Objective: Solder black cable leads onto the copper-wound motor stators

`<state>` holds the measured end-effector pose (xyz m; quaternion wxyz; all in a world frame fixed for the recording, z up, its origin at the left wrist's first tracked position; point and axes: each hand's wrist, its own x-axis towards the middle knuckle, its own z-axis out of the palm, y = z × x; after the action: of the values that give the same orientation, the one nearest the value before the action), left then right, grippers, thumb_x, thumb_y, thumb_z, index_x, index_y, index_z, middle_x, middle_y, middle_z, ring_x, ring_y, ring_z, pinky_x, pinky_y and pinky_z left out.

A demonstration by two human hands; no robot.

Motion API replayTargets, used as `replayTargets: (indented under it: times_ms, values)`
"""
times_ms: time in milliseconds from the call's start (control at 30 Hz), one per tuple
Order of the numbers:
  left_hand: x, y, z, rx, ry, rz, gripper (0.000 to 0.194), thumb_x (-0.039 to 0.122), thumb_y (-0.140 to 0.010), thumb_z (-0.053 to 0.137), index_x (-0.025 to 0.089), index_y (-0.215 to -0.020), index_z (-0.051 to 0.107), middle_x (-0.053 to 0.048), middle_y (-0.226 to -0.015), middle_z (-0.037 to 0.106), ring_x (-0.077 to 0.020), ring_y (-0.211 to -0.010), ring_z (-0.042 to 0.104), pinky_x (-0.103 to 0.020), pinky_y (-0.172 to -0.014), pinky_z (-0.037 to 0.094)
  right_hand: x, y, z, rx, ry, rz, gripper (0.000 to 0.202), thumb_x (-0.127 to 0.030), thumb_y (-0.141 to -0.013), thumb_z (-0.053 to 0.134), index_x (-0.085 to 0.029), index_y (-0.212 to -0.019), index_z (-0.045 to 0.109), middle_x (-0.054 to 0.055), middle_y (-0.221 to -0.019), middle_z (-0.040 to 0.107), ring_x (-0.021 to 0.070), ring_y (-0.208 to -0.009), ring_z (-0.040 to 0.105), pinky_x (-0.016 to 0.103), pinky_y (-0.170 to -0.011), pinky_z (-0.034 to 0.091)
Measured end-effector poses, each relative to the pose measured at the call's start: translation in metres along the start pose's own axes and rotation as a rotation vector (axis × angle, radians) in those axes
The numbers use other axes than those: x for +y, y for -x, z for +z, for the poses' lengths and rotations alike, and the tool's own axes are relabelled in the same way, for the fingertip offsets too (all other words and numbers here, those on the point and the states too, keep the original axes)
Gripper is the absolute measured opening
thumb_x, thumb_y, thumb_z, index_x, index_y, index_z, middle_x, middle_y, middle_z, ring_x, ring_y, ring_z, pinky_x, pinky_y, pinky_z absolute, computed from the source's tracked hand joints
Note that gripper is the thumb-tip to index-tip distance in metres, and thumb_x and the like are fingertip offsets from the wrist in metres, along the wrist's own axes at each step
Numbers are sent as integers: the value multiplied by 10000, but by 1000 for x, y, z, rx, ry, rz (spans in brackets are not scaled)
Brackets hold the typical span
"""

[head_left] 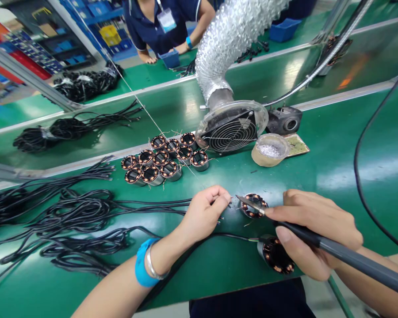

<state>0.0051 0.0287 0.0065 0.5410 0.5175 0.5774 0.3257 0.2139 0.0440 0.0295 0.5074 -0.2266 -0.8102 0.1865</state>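
Note:
My left hand (pixel 204 214) pinches the end of a thin wire beside a copper-wound stator (pixel 253 205) on the green bench. Black cables (pixel 166 205) run leftward from under that hand. My right hand (pixel 315 225) is closed round the dark handle of a soldering iron (pixel 338 249). The iron's tip points left, over the stator, and lies close to the wire end at my left fingertips; whether they touch is unclear. Nearer the bench's front edge, a second stator (pixel 276 255) lies tilted below my right hand, with a black cable leading to it.
Behind my hands stand several stators (pixel 161 157), a round fan (pixel 232 132) with a silver duct (pixel 222 53), and a tub of solder bits (pixel 270 150). Cable bundles (pixel 76 207) cover the left side. A dark cord (pixel 360 176) hangs at right. A person (pixel 162 26) is across the bench.

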Motion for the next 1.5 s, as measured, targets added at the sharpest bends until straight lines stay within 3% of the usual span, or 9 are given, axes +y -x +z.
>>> replayTargets:
  times_ms: [433, 700, 900, 1033, 1133, 1333, 1400, 1500]
  values:
    - [1, 0, 1, 4, 7, -6, 257, 372, -882, 510, 172, -725, 546, 54, -599, 426, -97, -561, 369, -212, -529, 289, 0, -1, 0, -3, -19, 15, 272, -82, -752, 534, -168, -973, 666, -12, -585, 484, 132, -463, 438, 293, -436, 382]
    - [-1, 0, 0, -8, 16, -13, 256, 371, -889, 508, 172, -732, 539, 61, -596, 400, -95, -558, 343, -216, -524, 272, 3, 0, -2, 32, 33, -1, 304, -93, -777, 553, -178, -1044, 669, 20, -671, 586, 154, -521, 529, 310, -462, 457]
    - [4, 4, -3, -130, 97, -42, 290, 424, -910, 501, 185, -745, 500, 77, -574, 355, -92, -525, 281, -226, -520, 247, 12, 2, 8, 50, 77, 55, 387, -65, -880, 562, -197, -1241, 607, -4, -756, 688, 122, -583, 640, 243, -534, 535]
    - [6, 10, -5, -246, 101, -23, 331, 454, -943, 459, 190, -745, 480, 58, -581, 429, -103, -549, 346, -236, -563, 292, 14, -2, 22, -73, 32, 91, 269, -54, -874, 612, -207, -1092, 651, 7, -861, 724, 104, -645, 658, 220, -609, 559]
    - [5, 13, -6, -290, 76, 14, 363, 468, -960, 432, 185, -741, 497, 38, -621, 467, -112, -589, 386, -244, -600, 319, 14, -3, 31, -134, -24, 54, 222, -55, -888, 585, -189, -1052, 650, 8, -812, 713, 111, -657, 658, 225, -624, 558]
    - [9, 15, -8, -213, -63, 84, 312, 415, -962, 457, 177, -777, 539, 9, -737, 532, -120, -692, 451, -243, -668, 361, 14, 2, 30, -103, -56, 98, 247, -35, -876, 588, -184, -1070, 618, 9, -915, 718, 99, -755, 678, 206, -742, 569]
    - [9, 14, -6, -202, 28, 29, 341, 465, -935, 482, 178, -757, 526, 21, -680, 516, -99, -598, 413, -227, -577, 335, 12, 3, 29, -134, -75, 102, 268, -35, -865, 587, -182, -1087, 615, 14, -932, 720, 101, -763, 682, 202, -737, 576]
    - [9, 12, -1, -231, 261, -157, 374, 547, -842, 562, 191, -755, 492, 64, -568, 468, -53, -415, 259, -211, -416, 195, 8, 3, 31, -155, -64, 110, 293, -40, -852, 569, -192, -1099, 613, 14, -922, 722, 115, -765, 689, 221, -728, 594]
